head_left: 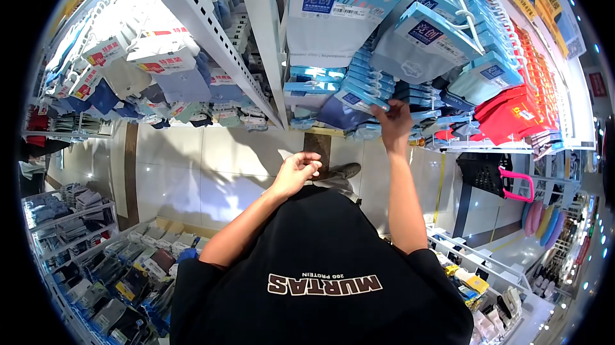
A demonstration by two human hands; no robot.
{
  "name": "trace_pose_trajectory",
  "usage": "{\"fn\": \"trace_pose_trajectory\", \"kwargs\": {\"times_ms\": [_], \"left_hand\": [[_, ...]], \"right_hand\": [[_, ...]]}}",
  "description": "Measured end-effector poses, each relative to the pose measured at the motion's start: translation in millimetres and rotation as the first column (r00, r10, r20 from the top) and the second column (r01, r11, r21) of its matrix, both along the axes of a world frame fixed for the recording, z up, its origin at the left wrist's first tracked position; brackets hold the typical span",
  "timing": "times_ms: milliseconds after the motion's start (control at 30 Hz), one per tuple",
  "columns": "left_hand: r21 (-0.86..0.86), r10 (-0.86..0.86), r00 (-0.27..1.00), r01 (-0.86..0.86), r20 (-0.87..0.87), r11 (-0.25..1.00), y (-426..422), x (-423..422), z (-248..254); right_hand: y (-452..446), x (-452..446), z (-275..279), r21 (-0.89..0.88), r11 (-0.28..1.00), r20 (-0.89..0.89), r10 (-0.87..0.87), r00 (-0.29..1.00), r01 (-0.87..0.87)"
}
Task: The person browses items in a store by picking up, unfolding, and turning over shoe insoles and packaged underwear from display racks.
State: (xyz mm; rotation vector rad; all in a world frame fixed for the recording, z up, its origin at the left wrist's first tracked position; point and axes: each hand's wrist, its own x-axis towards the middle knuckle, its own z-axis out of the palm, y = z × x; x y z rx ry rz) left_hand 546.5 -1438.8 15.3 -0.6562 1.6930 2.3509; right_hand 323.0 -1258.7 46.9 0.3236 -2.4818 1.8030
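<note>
My right hand (394,117) reaches up to the hanging display, its fingertips closed at the edge of a blue card-topped garment pack (356,99). Dark navy fabric (343,114) shows below that pack's card. More packs of the same kind hang in a row behind it, and a larger grey-blue garment pack (416,57) hangs just above my hand. Held low in front of my body, my left hand (298,172) is loosely curled with its fingers together, and nothing shows in it.
A white perforated post (262,37) divides this display from carded garments (163,63) on the left. Red garments (512,114) hang at right. A black basket (483,175) with a pink handle stands on the right. Bins of packaged goods (128,281) flank me behind.
</note>
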Motion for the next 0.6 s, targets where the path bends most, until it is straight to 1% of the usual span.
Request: {"fn": "trace_pose_trajectory", "kwargs": {"times_ms": [100,133,233,267,333,433,467,567,600], "left_hand": [[0.033,0.023,1.0,-0.023,0.003,0.999,1,1,2],[0.048,0.031,1.0,-0.031,0.004,0.998,2,2,2],[0.015,0.033,0.999,-0.033,0.014,0.999,2,2,3],[0.01,0.046,0.999,-0.046,0.023,0.999,1,1,4],[0.002,0.069,0.997,-0.069,0.041,0.998,-1,0,6],[-0.04,0.043,0.999,-0.043,0.007,0.998,0,-3,7],[-0.031,0.021,1.0,-0.021,0.016,0.999,0,-5,7],[-0.266,0.056,0.982,-0.104,-0.182,0.958,11,-11,15],[-0.287,0.01,0.983,-0.063,-0.182,0.956,11,-16,40]], "right_hand": [[-1,13,11,0.096,0.991,0.139,0.078,0.987,-0.092],[-1,16,9,-0.018,0.991,0.16,0.13,0.979,-0.129],[3,15,-3,-0.194,0.966,0.089,0.193,0.977,-0.173],[7,16,-4,-0.236,0.956,0.072,0.197,0.978,-0.175],[10,31,26,-0.317,0.932,0.04,0.199,0.979,-0.177],[25,42,47,-0.358,0.926,0.085,0.158,0.984,-0.118],[30,45,53,-0.411,0.901,0.129,0.208,0.97,-0.139],[30,60,63,-0.691,0.722,0.307,0.34,0.889,-0.038],[27,66,67,-0.747,0.664,0.358,0.383,0.852,0.015]]}}
